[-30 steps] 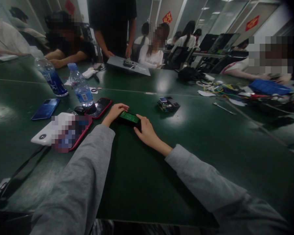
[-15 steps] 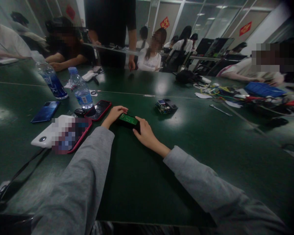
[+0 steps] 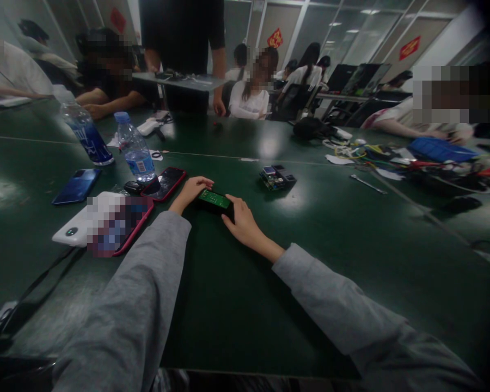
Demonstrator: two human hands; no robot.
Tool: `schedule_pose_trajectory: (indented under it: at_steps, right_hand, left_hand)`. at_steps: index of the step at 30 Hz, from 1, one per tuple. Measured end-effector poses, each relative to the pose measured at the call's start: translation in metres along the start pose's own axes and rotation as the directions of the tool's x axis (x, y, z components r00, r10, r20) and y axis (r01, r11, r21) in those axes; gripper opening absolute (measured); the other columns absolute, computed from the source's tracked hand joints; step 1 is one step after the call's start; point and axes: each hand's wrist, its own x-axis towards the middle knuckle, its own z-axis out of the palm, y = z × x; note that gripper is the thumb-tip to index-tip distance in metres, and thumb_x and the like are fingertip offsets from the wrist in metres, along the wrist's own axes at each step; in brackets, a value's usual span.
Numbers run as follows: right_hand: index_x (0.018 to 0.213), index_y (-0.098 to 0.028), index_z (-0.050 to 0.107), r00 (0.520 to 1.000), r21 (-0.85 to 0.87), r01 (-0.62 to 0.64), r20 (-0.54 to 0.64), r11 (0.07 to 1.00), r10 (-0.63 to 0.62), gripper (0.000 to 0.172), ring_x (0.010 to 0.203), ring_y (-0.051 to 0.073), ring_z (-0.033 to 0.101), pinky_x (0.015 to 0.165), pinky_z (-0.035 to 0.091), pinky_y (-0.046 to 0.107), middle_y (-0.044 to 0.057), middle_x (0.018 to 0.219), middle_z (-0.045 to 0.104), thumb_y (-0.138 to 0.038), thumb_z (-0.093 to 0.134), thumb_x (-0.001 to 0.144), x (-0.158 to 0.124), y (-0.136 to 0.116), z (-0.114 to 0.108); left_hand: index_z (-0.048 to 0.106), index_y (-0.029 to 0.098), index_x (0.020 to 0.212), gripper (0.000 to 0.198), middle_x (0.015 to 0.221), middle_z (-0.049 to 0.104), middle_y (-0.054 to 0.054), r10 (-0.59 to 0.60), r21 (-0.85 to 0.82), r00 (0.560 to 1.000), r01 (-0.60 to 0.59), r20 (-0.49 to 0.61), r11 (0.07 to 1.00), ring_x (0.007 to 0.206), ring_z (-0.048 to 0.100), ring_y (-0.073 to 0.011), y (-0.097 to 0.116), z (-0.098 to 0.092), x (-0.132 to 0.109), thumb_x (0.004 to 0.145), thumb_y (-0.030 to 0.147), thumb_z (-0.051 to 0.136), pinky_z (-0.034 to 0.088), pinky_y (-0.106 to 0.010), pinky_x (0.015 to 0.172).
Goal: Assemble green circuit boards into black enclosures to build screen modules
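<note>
A small black case with a green circuit board [image 3: 214,200] in its top is between my two hands, low over the green table [image 3: 224,305]. My left hand [image 3: 191,190] grips its left end, fingers curled over the far edge. Around the right end my right hand [image 3: 242,220] is closed, thumb on the near side and fingers behind. The undersides of the fingers are hidden. Beyond my right hand sits another bare electronics module [image 3: 276,178] with a small screen. A phone in a red case [image 3: 164,183] lies just left of my left hand.
Two plastic bottles, one blue-labelled [image 3: 87,136] and one clear [image 3: 134,149], stand at the left. Nearby lie a blue phone [image 3: 77,185], a white device [image 3: 71,228] and a pink-cased phone [image 3: 133,223]. Tangled cables, a blue tray [image 3: 441,149] and a wrench [image 3: 368,184] are at right.
My hands and the circuit board case stay in place. Across the table, the standing person's hand has shifted slightly, and a flat panel by that person now shows more fully.
</note>
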Motion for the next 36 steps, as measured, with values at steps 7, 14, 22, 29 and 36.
schedule_pose_trajectory:
  at_steps: [7, 14, 22, 29, 36]
  right_hand:
    - [0.142, -0.019, 0.032, 1.0, 0.014, 0.009, -0.012, 1.0, -0.009, 0.056, 0.119, 0.027, 0.048, 0.098, 0.045, 0.051, 0.013, 0.133, 0.047, -0.031, 0.053, 0.091, -0.0006, -0.0002, -0.0007]
    - [0.135, -0.018, 0.037, 0.999, -0.019, 0.046, -0.023, 0.999, -0.046, 0.055, 0.115, 0.028, 0.05, 0.095, 0.046, 0.05, 0.014, 0.13, 0.05, -0.034, 0.059, 0.087, -0.0002, -0.0015, 0.0004]
    - [0.134, -0.017, 0.038, 0.999, -0.037, 0.043, -0.018, 0.998, -0.044, 0.055, 0.112, 0.029, 0.051, 0.093, 0.047, 0.049, 0.014, 0.127, 0.051, -0.035, 0.059, 0.086, -0.0002, -0.0038, -0.0004]
    - [0.136, -0.018, 0.037, 0.999, -0.042, 0.05, -0.018, 0.998, -0.051, 0.057, 0.113, 0.029, 0.05, 0.093, 0.046, 0.049, 0.014, 0.129, 0.05, -0.037, 0.059, 0.087, -0.0006, -0.0016, 0.0013]
    - [0.136, -0.018, 0.037, 0.998, -0.051, 0.054, -0.023, 0.997, -0.055, 0.056, 0.114, 0.029, 0.05, 0.093, 0.046, 0.049, 0.014, 0.129, 0.05, -0.035, 0.058, 0.087, -0.0005, -0.0021, 0.0023]
  left_hand:
    - [0.072, 0.013, 0.099, 0.029, 0.098, 0.073, -0.01, 0.001, -0.025, 1.0, -0.001, -0.005, 1.0, 0.087, 0.07, -0.0176, -0.0004, 0.0004, 0.0005, 0.079, 0.014, 0.051, 0.052, -0.037, 0.09]
    - [0.072, 0.013, 0.099, 0.027, 0.096, 0.074, -0.01, -0.014, -0.016, 1.0, 0.013, -0.008, 1.0, 0.087, 0.07, -0.0185, 0.005, 0.001, -0.0019, 0.078, 0.017, 0.054, 0.052, -0.038, 0.089]
    - [0.071, 0.012, 0.1, 0.028, 0.097, 0.074, -0.009, -0.01, -0.014, 1.0, 0.01, -0.004, 1.0, 0.087, 0.07, -0.018, 0.001, 0.0001, 0.0001, 0.077, 0.017, 0.055, 0.052, -0.037, 0.088]
    - [0.072, 0.013, 0.098, 0.027, 0.096, 0.074, -0.009, -0.014, -0.025, 1.0, 0.014, -0.009, 1.0, 0.085, 0.07, -0.0176, 0.0003, 0.0008, 0.0009, 0.077, 0.015, 0.054, 0.053, -0.037, 0.088]
    - [0.072, 0.012, 0.098, 0.027, 0.096, 0.074, -0.009, -0.021, -0.019, 1.0, 0.021, -0.011, 1.0, 0.085, 0.07, -0.0172, 0.0038, 0.0011, -0.0005, 0.077, 0.015, 0.054, 0.053, -0.036, 0.088]
